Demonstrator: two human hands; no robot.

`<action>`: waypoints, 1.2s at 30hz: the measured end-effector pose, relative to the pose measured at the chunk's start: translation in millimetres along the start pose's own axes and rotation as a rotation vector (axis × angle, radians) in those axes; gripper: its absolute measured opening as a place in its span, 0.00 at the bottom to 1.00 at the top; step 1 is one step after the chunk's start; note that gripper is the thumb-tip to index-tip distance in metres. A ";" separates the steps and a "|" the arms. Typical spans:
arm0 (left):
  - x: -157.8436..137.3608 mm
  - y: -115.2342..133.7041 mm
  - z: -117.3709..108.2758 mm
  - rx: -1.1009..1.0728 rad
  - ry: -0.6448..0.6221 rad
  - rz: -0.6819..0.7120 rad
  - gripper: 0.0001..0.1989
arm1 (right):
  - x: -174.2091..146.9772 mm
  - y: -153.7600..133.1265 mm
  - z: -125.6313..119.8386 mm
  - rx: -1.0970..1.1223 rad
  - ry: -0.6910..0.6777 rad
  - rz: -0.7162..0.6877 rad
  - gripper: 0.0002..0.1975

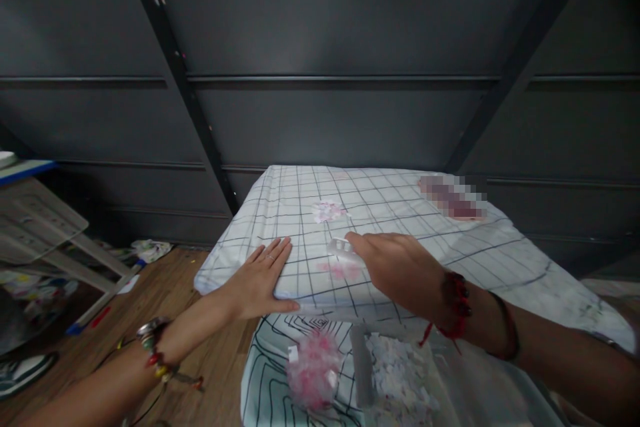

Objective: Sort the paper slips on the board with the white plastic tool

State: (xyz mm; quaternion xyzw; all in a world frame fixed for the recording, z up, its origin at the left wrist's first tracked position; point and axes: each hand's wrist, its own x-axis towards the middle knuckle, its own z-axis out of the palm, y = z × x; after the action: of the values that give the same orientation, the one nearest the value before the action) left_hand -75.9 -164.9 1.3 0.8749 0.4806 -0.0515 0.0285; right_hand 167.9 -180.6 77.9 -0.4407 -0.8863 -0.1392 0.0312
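My left hand [263, 283] lies flat with fingers spread on a white checked cloth [400, 213] that covers the table. My right hand [395, 263] grips a flat whitish plastic piece [345, 251] with small slots, tilted over the cloth. Just under that piece, a blurred pink patch [336, 271] shows on the cloth. Farther back sits a small cluster of white and pink flakes [329, 211]. Nearer to me, a pink and white fluffy bundle [314, 370] rests on a patterned surface, beside a clear container [361, 367] of whitish scraps [400, 373].
A pixelated flat object [453, 199] lies at the table's back right. Dark panels [330, 123] rise behind the table. At left stand a blue-edged table [30, 170] and a shoe [27, 373] on the wooden floor [200, 347], with a red item [101, 317] nearby.
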 end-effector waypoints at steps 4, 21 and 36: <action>-3.4 -5.0 3.4 0.000 -0.004 -0.007 0.51 | 0.3 -17.0 -12.6 0.029 -0.020 -0.049 0.13; -10.2 -10.1 6.4 0.000 -0.006 -0.052 0.52 | -14.5 -41.0 -19.0 0.039 0.126 -0.219 0.09; -9.4 -9.1 2.7 0.018 -0.055 -0.063 0.53 | -25.7 -39.1 -21.0 0.121 0.384 -0.270 0.12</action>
State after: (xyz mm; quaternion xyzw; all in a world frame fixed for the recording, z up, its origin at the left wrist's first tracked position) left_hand -88.8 -168.1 -0.3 0.8578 0.5066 -0.0806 0.0321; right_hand 151.3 -228.6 84.9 -0.2809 -0.9217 -0.1699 0.2068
